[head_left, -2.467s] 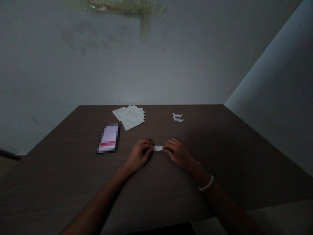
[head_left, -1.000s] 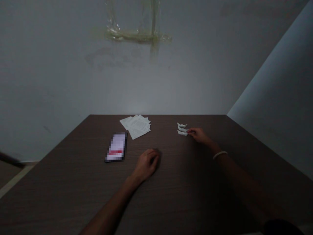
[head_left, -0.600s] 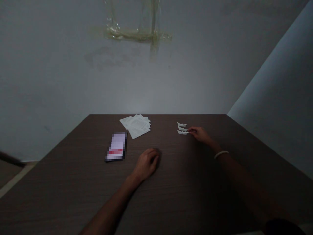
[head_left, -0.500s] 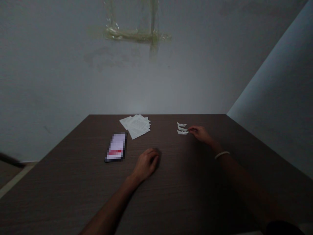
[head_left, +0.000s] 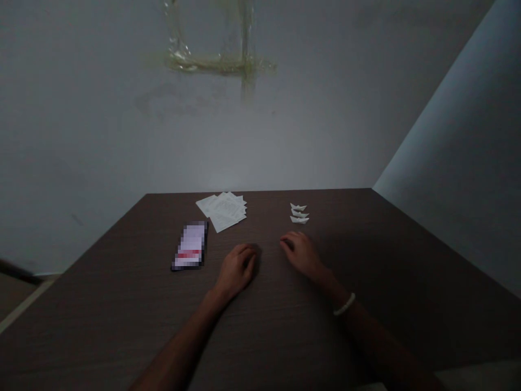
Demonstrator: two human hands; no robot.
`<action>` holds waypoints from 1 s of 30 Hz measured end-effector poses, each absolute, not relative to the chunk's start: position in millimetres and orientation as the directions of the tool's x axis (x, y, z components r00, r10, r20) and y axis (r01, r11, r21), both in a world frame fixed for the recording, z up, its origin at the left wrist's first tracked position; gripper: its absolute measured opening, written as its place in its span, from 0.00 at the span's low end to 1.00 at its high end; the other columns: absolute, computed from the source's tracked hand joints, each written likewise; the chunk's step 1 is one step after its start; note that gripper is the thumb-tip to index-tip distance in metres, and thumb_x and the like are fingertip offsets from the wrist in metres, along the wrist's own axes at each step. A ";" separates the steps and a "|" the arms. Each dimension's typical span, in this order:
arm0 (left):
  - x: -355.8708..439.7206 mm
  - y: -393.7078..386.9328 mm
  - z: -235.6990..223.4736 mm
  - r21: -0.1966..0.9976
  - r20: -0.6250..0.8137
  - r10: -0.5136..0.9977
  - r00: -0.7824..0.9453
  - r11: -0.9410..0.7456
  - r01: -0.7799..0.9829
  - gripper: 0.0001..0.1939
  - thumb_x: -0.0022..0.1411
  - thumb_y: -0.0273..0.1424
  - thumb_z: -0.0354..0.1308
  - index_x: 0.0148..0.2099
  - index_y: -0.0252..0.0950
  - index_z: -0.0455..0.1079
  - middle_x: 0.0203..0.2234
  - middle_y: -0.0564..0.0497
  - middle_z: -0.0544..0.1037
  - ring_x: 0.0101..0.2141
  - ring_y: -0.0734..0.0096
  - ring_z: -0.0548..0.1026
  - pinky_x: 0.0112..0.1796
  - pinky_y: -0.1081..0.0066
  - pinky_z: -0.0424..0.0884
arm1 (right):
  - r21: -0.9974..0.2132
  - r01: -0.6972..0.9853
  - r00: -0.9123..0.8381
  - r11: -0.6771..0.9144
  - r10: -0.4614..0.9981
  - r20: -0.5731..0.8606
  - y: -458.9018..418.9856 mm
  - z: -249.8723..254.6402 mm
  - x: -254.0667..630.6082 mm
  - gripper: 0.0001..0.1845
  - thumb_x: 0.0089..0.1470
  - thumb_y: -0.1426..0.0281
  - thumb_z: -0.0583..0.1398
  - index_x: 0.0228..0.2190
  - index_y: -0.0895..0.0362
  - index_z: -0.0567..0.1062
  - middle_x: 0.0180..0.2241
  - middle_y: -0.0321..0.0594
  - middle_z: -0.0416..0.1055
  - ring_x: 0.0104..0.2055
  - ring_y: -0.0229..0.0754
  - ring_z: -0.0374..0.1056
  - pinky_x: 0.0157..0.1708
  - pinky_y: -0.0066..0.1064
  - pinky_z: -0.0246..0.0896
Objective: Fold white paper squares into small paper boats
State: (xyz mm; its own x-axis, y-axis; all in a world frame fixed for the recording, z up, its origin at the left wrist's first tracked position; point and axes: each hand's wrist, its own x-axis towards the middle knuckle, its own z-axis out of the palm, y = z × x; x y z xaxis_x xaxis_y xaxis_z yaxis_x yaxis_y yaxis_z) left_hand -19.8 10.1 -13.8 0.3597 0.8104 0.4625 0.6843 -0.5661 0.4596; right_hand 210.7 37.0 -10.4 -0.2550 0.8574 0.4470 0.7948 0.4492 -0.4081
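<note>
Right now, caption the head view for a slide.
Two hands at a dark table with a phone, overlapping paper sheets and three paper boats.

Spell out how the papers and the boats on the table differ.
The papers are flat sheets; the boats are folded, with pointed ends. The papers fan out over one another, while the three boats sit in a short row. Each sheet looks larger than a boat. Both the papers and the boats are whitish and sit toward the table's far edge.
</note>
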 end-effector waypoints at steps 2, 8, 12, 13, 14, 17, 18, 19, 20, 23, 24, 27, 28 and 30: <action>-20.8 11.0 -14.4 0.421 0.478 0.811 0.338 -0.549 0.722 0.10 0.64 0.28 0.50 0.42 0.36 0.72 0.41 0.44 0.75 0.42 0.62 0.73 0.44 0.62 0.71 | -0.406 0.813 -0.251 0.418 0.880 0.404 29.0 -13.1 200.1 0.10 0.60 0.67 0.56 0.40 0.55 0.75 0.41 0.44 0.74 0.45 0.46 0.68 0.47 0.38 0.60; -24.4 30.8 -16.2 0.279 0.488 0.816 0.309 -0.481 0.831 0.10 0.62 0.28 0.51 0.44 0.34 0.71 0.43 0.41 0.74 0.43 0.57 0.70 0.45 0.59 0.69 | -0.351 0.854 -0.242 0.385 0.890 0.387 21.4 -24.2 194.4 0.13 0.60 0.65 0.57 0.45 0.54 0.74 0.49 0.46 0.70 0.52 0.49 0.63 0.50 0.42 0.57; -30.0 65.2 -15.7 0.177 0.515 0.826 0.228 -0.363 0.915 0.11 0.62 0.27 0.50 0.44 0.35 0.71 0.46 0.40 0.73 0.47 0.54 0.69 0.48 0.57 0.67 | -0.334 0.858 -0.251 0.390 0.886 0.390 21.9 -25.8 195.1 0.13 0.60 0.65 0.56 0.45 0.54 0.74 0.49 0.47 0.70 0.52 0.50 0.63 0.50 0.42 0.56; -31.9 75.5 -15.4 0.174 0.508 0.841 0.184 -0.309 0.935 0.11 0.62 0.28 0.50 0.45 0.35 0.70 0.47 0.41 0.72 0.48 0.53 0.69 0.48 0.58 0.67 | -0.330 0.861 -0.251 0.387 0.888 0.385 22.0 -25.5 195.0 0.13 0.60 0.65 0.56 0.45 0.54 0.74 0.49 0.47 0.70 0.52 0.50 0.63 0.50 0.42 0.56; -33.8 85.8 -15.2 0.182 0.499 0.858 0.123 -0.243 0.953 0.11 0.62 0.29 0.50 0.45 0.35 0.70 0.49 0.40 0.72 0.50 0.53 0.68 0.50 0.57 0.66 | -0.324 0.864 -0.253 0.385 0.889 0.382 21.9 -25.1 194.7 0.13 0.60 0.65 0.56 0.45 0.54 0.74 0.49 0.47 0.70 0.52 0.50 0.63 0.50 0.42 0.56; -38.7 114.9 -14.3 0.204 0.489 0.872 0.028 -0.146 0.968 0.15 0.64 0.30 0.48 0.48 0.31 0.69 0.52 0.37 0.69 0.53 0.51 0.66 0.53 0.55 0.63 | -0.306 0.872 -0.259 0.383 0.890 0.375 21.1 -23.6 194.1 0.13 0.61 0.65 0.55 0.45 0.54 0.73 0.50 0.46 0.69 0.52 0.50 0.63 0.50 0.42 0.56; -39.9 123.2 -14.0 0.212 0.482 0.876 -0.008 -0.108 0.971 0.16 0.64 0.32 0.47 0.49 0.29 0.68 0.53 0.35 0.69 0.53 0.50 0.66 0.53 0.55 0.62 | -0.302 0.874 -0.260 0.381 0.891 0.372 20.7 -23.0 194.0 0.13 0.61 0.65 0.55 0.45 0.54 0.73 0.50 0.46 0.69 0.52 0.49 0.63 0.51 0.42 0.56; -40.9 130.6 -13.6 0.219 0.471 0.881 -0.045 -0.067 0.973 0.18 0.64 0.33 0.47 0.50 0.27 0.68 0.53 0.34 0.68 0.54 0.49 0.65 0.53 0.55 0.62 | -0.298 0.876 -0.260 0.378 0.892 0.369 20.1 -22.2 193.9 0.13 0.61 0.64 0.54 0.45 0.54 0.73 0.50 0.46 0.69 0.52 0.49 0.63 0.51 0.41 0.55; -41.7 136.9 -13.3 0.225 0.460 0.884 -0.086 -0.022 0.974 0.20 0.63 0.35 0.48 0.51 0.26 0.67 0.54 0.33 0.68 0.54 0.48 0.65 0.53 0.54 0.62 | -0.295 0.879 -0.260 0.376 0.894 0.365 19.6 -21.3 193.8 0.13 0.61 0.64 0.54 0.45 0.54 0.73 0.50 0.45 0.69 0.53 0.49 0.62 0.52 0.41 0.55; -43.6 150.0 -11.7 0.227 0.397 0.904 -0.158 0.070 0.971 0.25 0.60 0.41 0.51 0.51 0.25 0.68 0.50 0.32 0.71 0.51 0.46 0.68 0.50 0.56 0.66 | -0.293 0.882 -0.259 0.370 0.898 0.355 18.1 -18.3 193.5 0.14 0.62 0.65 0.54 0.46 0.54 0.73 0.50 0.44 0.69 0.53 0.48 0.61 0.52 0.40 0.54; -44.4 152.5 -11.0 0.224 0.369 0.914 -0.169 0.089 0.970 0.25 0.59 0.43 0.52 0.49 0.26 0.69 0.47 0.32 0.73 0.48 0.46 0.70 0.47 0.57 0.67 | -0.294 0.882 -0.258 0.368 0.900 0.350 17.8 -17.5 193.5 0.14 0.62 0.65 0.53 0.46 0.54 0.73 0.50 0.44 0.69 0.53 0.47 0.61 0.53 0.39 0.53; -47.5 156.3 -8.9 0.214 0.304 0.935 -0.185 0.122 0.969 0.26 0.57 0.46 0.52 0.46 0.28 0.71 0.41 0.34 0.76 0.43 0.47 0.74 0.42 0.59 0.70 | -0.298 0.885 -0.252 0.358 0.906 0.339 17.5 -16.6 193.3 0.14 0.62 0.65 0.53 0.46 0.54 0.73 0.50 0.44 0.69 0.54 0.47 0.61 0.53 0.40 0.53; -48.6 156.7 -8.4 0.212 0.291 0.937 -0.191 0.131 0.969 0.27 0.57 0.47 0.52 0.46 0.29 0.72 0.41 0.34 0.76 0.43 0.47 0.74 0.42 0.59 0.70 | -0.300 0.885 -0.249 0.355 0.907 0.339 17.7 -16.9 193.2 0.14 0.61 0.65 0.54 0.46 0.54 0.73 0.51 0.44 0.69 0.54 0.48 0.61 0.53 0.40 0.53; -50.4 157.1 -8.1 0.209 0.278 0.938 -0.205 0.150 0.966 0.28 0.58 0.48 0.51 0.48 0.29 0.72 0.42 0.34 0.76 0.43 0.48 0.74 0.41 0.60 0.70 | -0.303 0.884 -0.247 0.356 0.906 0.344 18.0 -18.0 193.1 0.14 0.61 0.65 0.54 0.46 0.54 0.73 0.51 0.44 0.69 0.54 0.48 0.61 0.53 0.40 0.52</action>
State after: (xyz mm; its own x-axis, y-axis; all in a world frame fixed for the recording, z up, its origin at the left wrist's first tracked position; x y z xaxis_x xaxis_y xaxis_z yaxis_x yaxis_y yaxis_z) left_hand -50.4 157.1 -8.1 -0.2054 0.9384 0.2778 0.9664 0.1497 0.2090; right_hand 193.1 18.0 -18.0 -0.2473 0.9059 0.3438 0.8837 0.3564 -0.3035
